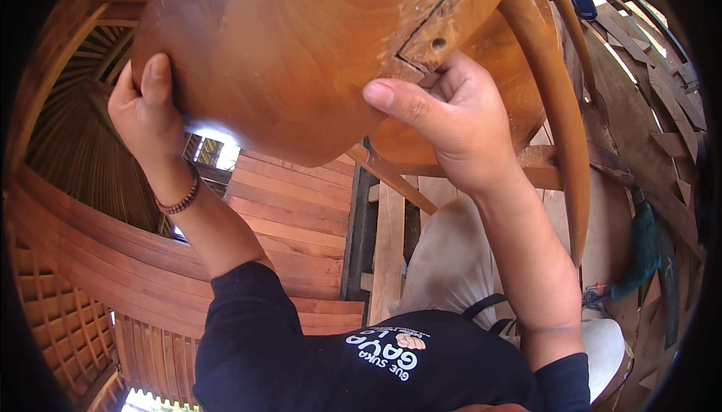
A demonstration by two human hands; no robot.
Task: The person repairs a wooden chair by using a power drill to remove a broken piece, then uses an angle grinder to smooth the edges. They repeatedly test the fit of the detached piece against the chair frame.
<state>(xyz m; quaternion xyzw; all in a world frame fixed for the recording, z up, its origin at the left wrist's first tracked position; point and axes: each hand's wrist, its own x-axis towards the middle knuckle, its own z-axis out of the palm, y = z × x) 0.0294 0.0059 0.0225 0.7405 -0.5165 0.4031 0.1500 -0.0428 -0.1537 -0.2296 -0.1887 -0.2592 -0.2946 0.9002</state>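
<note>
The left hand point(147, 104) pinches the far-left rim of a curved, polished wooden chair panel point(263, 59), thumb on the near face and the other fingers partly hidden behind it. The right hand point(466, 126) grips the panel's right edge, thumb laid along it, fingers curled behind just below the joint block point(427, 53), so the panel hangs between both hands at the top of the view, running out of it above. Judging by what shows, the shaping is largely done: the face is smooth and the block sits in its notch. The joint looks unfinished, though, with dark gaps along two of its sides, an unplugged round hole, and a scuffed patch around it that seems to want filling and sanding. Behind the right hand are a second wooden panel point(520, 74) and a curved chair leg point(553, 89), the leg passing near the right forearm, so that side is tight. The best room appears to be below the panel, between the forearms, above the reddish plank surface point(289, 201) and the pale-trousered knee point(451, 254). Farther right lie a teal power tool point(644, 246), wood offcuts point(669, 104) and a dark blue tin point(580, 1).
</note>
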